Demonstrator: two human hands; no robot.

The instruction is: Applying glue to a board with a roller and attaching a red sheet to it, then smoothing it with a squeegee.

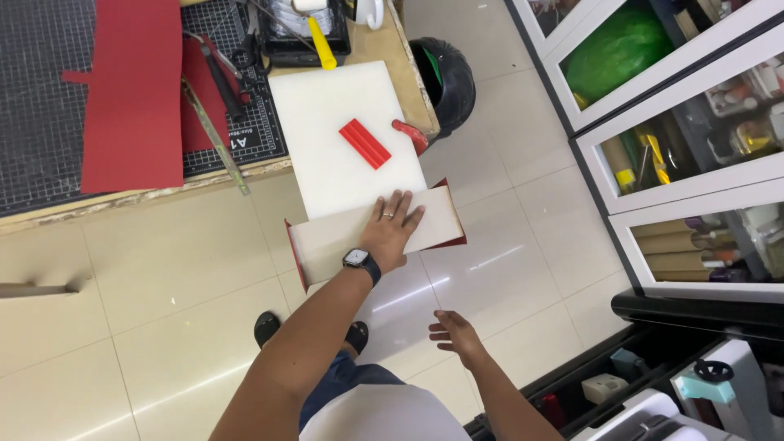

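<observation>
1. Table [384,49]: its near right corner carried a white board [335,131] that overhung the near edge above the tiled floor [163,286]; too much weight on the overhang could probably have tipped it.
2. Cardboard sheet [425,220], pale with red edging: it lay on the board's overhanging end, past the table's near edge, where a slip would likely have dropped it to the floor.
3. Left hand [390,229]: flat, fingers spread, pressing the sheet; nothing clamped.
4. Right hand [454,331]: apart and empty, hovering over the floor, well clear of the sheet.
5. Red ribbed block [365,144]: loose on the board's middle; a tilt would likely have slid it off.
6. Open room: bare floor lay to the right, up to the cabinets [678,139]; a black bin [447,77] crowded the table's right edge.
</observation>
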